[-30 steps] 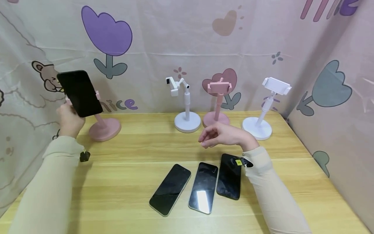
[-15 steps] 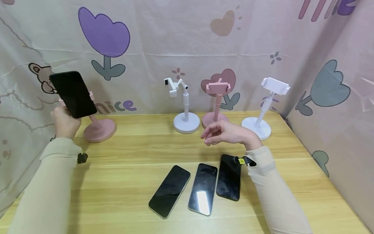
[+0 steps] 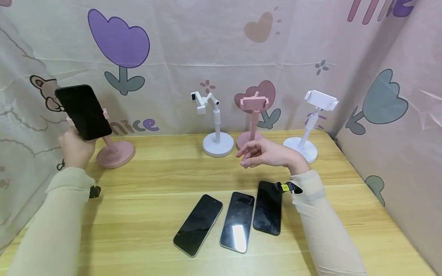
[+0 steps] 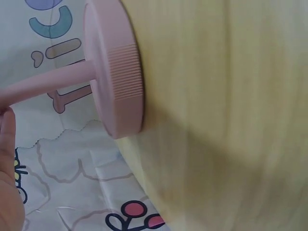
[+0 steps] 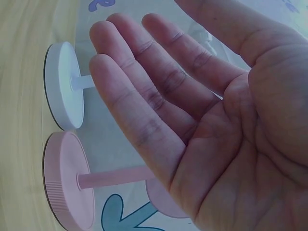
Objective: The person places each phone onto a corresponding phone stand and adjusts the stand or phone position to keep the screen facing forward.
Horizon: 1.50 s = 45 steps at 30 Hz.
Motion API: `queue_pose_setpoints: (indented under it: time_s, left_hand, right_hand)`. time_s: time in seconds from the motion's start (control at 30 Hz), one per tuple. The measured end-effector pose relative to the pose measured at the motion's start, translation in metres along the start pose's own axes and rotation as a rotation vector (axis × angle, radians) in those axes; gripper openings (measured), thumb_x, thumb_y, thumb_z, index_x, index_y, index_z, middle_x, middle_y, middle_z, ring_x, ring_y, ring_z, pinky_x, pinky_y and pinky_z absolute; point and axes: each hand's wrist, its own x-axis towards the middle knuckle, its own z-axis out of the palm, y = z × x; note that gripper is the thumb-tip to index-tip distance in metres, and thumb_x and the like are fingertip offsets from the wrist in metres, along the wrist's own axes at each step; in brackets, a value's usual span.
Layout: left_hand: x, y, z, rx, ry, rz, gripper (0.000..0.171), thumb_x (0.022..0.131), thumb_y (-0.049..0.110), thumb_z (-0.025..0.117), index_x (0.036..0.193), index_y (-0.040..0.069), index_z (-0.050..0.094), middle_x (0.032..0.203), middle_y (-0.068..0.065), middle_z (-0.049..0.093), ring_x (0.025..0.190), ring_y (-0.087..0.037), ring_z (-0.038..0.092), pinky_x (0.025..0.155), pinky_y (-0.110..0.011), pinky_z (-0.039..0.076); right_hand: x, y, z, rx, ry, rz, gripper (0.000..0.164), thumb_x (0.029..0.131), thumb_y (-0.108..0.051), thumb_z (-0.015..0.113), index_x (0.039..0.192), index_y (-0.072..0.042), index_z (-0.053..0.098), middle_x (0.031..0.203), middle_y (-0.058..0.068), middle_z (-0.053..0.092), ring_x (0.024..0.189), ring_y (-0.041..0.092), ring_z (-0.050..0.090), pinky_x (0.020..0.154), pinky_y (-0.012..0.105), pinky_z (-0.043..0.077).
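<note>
At the left in the head view, my left hand point(image 3: 76, 149) is at the lower left of a black smartphone point(image 3: 84, 112), its fingers mostly hidden behind it. The phone sits tilted in a pink phone stand point(image 3: 116, 154), whose clamp ends peek out at both sides. In the left wrist view a fingertip point(image 4: 7, 127) lies right at the stand's stem. My right hand point(image 3: 267, 154) hovers above the table with loosely bent fingers and nothing in them; the right wrist view shows its bare palm. It overlaps the base of another pink phone stand point(image 3: 254, 105).
A white phone stand point(image 3: 217, 143) and another white phone stand point(image 3: 309, 124) stand along the back of the wooden table point(image 3: 138, 214). In front lie a pale-edged phone point(image 3: 198, 225), a phone reflecting light point(image 3: 237, 221) and a black phone point(image 3: 268, 209). Printed cloth point(image 3: 179, 34) hangs behind.
The whole head view has shifted slightly. My left hand with the phone and its stand appears a bit further left; the right hand has risen slightly. The phones on the table stay put.
</note>
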Motion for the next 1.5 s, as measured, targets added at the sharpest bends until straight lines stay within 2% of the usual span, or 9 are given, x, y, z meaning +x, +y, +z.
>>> queue_pose_setpoints:
  time_s: [0.2, 0.43, 0.63, 0.73, 0.83, 1.03, 1.13, 1.33, 1.5]
  left_hand:
    - [-0.009, 0.004, -0.002, -0.008, -0.077, -0.103, 0.026, 0.086, 0.018, 0.061, 0.079, -0.008, 0.061, 0.075, -0.027, 0.060, 0.095, -0.049, 0.049, 0.100, -0.056, 0.023]
    - [-0.019, 0.009, -0.003, 0.000, -0.157, -0.260, 0.045, 0.093, 0.038, 0.053, 0.108, -0.004, 0.064, 0.105, -0.026, 0.063, 0.117, -0.041, 0.044, 0.094, -0.051, 0.034]
    - [-0.028, 0.015, -0.004, 0.008, -0.111, -0.261, 0.045, 0.092, 0.037, 0.053, 0.104, -0.004, 0.065, 0.104, -0.025, 0.064, 0.108, -0.041, 0.053, 0.092, -0.050, 0.038]
    - [-0.032, 0.018, -0.005, -0.002, -0.117, -0.269, 0.041, 0.091, 0.033, 0.054, 0.105, -0.005, 0.064, 0.104, -0.025, 0.063, 0.109, -0.042, 0.051, 0.092, -0.051, 0.036]
    - [-0.037, 0.023, -0.003, -0.013, -0.104, -0.272, 0.035, 0.090, 0.026, 0.054, 0.106, -0.003, 0.064, 0.104, -0.021, 0.063, 0.103, -0.036, 0.053, 0.086, -0.044, 0.039]
    - [-0.046, 0.039, 0.002, -0.068, -0.153, -0.279, 0.043, 0.092, 0.040, 0.056, 0.115, 0.004, 0.061, 0.113, -0.011, 0.060, 0.085, -0.007, 0.055, 0.069, -0.015, 0.042]
    - [-0.050, 0.049, 0.005, -0.120, -0.189, -0.278, 0.048, 0.092, 0.046, 0.056, 0.117, 0.005, 0.061, 0.114, -0.009, 0.061, 0.081, 0.003, 0.053, 0.066, -0.008, 0.043]
    - [-0.057, 0.069, 0.009, -0.120, -0.205, -0.240, 0.053, 0.091, 0.049, 0.057, 0.121, 0.005, 0.062, 0.110, -0.010, 0.065, 0.087, -0.003, 0.054, 0.071, -0.013, 0.040]
    - [-0.063, 0.086, 0.011, -0.190, -0.269, -0.203, 0.052, 0.092, 0.046, 0.058, 0.125, 0.006, 0.060, 0.112, -0.010, 0.064, 0.093, -0.010, 0.056, 0.073, -0.014, 0.042]
  right_hand:
    - [0.000, 0.000, 0.000, 0.005, 0.002, 0.010, 0.034, 0.089, -0.011, 0.069, 0.120, 0.001, 0.060, 0.101, 0.017, 0.068, 0.090, 0.030, 0.067, 0.081, 0.037, 0.054]
    - [0.000, 0.000, -0.001, -0.015, 0.010, 0.021, 0.036, 0.089, -0.014, 0.070, 0.121, 0.000, 0.060, 0.103, 0.017, 0.067, 0.090, 0.024, 0.067, 0.083, 0.037, 0.053]
    - [0.000, -0.002, -0.001, -0.043, 0.032, 0.020, 0.036, 0.088, -0.016, 0.071, 0.120, -0.002, 0.061, 0.103, 0.012, 0.068, 0.092, 0.021, 0.066, 0.083, 0.036, 0.052]
    - [-0.001, -0.002, -0.001, -0.059, 0.037, 0.012, 0.036, 0.088, -0.017, 0.071, 0.119, -0.003, 0.061, 0.105, 0.013, 0.067, 0.094, 0.020, 0.065, 0.084, 0.035, 0.052]
    - [-0.002, -0.003, -0.002, -0.073, 0.047, 0.005, 0.035, 0.088, -0.018, 0.071, 0.118, -0.003, 0.062, 0.107, 0.015, 0.067, 0.097, 0.020, 0.064, 0.085, 0.035, 0.052]
    - [-0.005, -0.002, -0.003, -0.097, 0.060, -0.013, 0.035, 0.089, -0.019, 0.069, 0.119, -0.002, 0.062, 0.109, 0.013, 0.065, 0.101, 0.020, 0.062, 0.089, 0.033, 0.050]
    - [-0.007, -0.001, -0.004, -0.104, 0.068, -0.017, 0.035, 0.090, -0.020, 0.068, 0.120, -0.003, 0.061, 0.110, 0.014, 0.065, 0.102, 0.020, 0.061, 0.089, 0.033, 0.049]
    - [-0.009, 0.001, -0.006, -0.107, 0.083, -0.020, 0.034, 0.091, -0.021, 0.068, 0.120, -0.006, 0.061, 0.110, 0.011, 0.065, 0.100, 0.021, 0.062, 0.087, 0.034, 0.051]
    - [-0.009, 0.001, -0.007, -0.104, 0.086, -0.029, 0.034, 0.091, -0.022, 0.068, 0.121, -0.007, 0.061, 0.109, 0.007, 0.066, 0.101, 0.021, 0.062, 0.088, 0.034, 0.050]
